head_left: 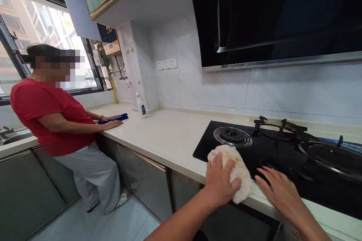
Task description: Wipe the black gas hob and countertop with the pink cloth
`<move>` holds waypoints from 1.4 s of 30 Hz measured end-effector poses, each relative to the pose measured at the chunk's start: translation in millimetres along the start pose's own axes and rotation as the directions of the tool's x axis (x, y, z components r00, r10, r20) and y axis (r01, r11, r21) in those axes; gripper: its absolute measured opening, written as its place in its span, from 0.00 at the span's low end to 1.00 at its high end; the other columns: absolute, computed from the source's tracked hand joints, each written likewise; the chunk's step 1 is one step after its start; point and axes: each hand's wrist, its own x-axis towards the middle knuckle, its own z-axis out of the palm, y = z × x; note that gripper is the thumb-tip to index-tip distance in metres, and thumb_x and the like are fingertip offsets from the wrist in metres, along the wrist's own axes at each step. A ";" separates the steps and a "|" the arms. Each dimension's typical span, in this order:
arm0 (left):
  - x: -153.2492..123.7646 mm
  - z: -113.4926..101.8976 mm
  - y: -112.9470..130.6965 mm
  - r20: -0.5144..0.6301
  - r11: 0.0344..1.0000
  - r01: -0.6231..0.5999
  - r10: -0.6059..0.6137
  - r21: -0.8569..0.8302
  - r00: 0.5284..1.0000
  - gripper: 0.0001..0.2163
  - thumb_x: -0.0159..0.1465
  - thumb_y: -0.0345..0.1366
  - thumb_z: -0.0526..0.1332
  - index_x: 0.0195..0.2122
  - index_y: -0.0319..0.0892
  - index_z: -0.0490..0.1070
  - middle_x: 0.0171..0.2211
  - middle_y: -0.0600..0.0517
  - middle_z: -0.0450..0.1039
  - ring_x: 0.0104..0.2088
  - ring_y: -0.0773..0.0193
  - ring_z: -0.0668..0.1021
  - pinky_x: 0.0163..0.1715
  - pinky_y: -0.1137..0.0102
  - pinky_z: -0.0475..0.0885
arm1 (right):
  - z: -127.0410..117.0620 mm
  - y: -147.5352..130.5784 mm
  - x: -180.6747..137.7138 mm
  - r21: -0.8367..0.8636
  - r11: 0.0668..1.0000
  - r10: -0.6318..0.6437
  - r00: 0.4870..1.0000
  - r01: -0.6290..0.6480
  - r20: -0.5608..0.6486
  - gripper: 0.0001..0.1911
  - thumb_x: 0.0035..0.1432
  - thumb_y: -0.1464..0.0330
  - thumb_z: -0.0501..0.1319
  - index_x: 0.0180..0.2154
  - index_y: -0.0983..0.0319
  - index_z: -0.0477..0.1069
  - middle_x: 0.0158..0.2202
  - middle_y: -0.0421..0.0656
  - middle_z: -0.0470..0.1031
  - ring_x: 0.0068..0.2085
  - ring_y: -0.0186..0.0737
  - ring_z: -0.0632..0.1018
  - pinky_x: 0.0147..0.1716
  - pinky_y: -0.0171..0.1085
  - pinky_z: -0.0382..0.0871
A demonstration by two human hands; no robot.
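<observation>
Beneath my left hand (222,180) is a white fluffy cleaning cloth (243,180) with yellowish stains. My fingers press on it and the thumb curls along its side. The cloth lies over the front left corner of the black glass gas stove (266,156) and hangs past the counter's front edge. My right hand (278,188) rests with fingers stretched out at the stove's front edge, holding nothing. Near the cloth is the left burner (233,135), without a pan support. A black pan support (279,130) stands at the back of the stove.
A person in a red shirt (51,109) leans at the counter's far left, hands by a blue cloth (113,118). A white spray bottle (140,106) stands near the wall corner. The range hood (271,19) overhangs the stove. Pale counter (164,131) stretches between.
</observation>
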 end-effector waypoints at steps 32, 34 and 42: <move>25.6 -55.8 -115.7 0.015 0.983 0.151 -0.153 0.106 0.988 0.18 0.73 0.44 0.57 0.61 0.45 0.74 0.62 0.42 0.72 0.63 0.47 0.72 0.61 0.53 0.68 | -18.8 -8.7 -2.6 0.029 0.998 0.047 0.995 -0.050 0.091 0.35 0.67 0.41 0.48 0.63 0.52 0.72 0.66 0.47 0.71 0.67 0.59 0.67 0.64 0.60 0.62; 23.9 -55.2 -116.6 0.031 0.981 0.159 -0.163 0.109 0.986 0.19 0.73 0.45 0.57 0.62 0.47 0.72 0.67 0.43 0.68 0.67 0.47 0.69 0.64 0.53 0.66 | -19.0 -8.5 -2.7 0.043 0.997 0.057 0.994 -0.061 0.098 0.35 0.66 0.41 0.49 0.64 0.52 0.71 0.66 0.46 0.70 0.68 0.59 0.67 0.64 0.60 0.63; 25.8 -60.5 -119.0 0.052 0.985 0.165 -0.167 0.041 0.985 0.20 0.73 0.49 0.57 0.62 0.51 0.73 0.65 0.47 0.71 0.67 0.50 0.69 0.65 0.50 0.62 | -24.1 -9.3 -4.9 0.174 0.982 0.071 0.997 -0.075 0.031 0.34 0.69 0.45 0.49 0.69 0.52 0.62 0.72 0.48 0.61 0.70 0.55 0.64 0.66 0.60 0.61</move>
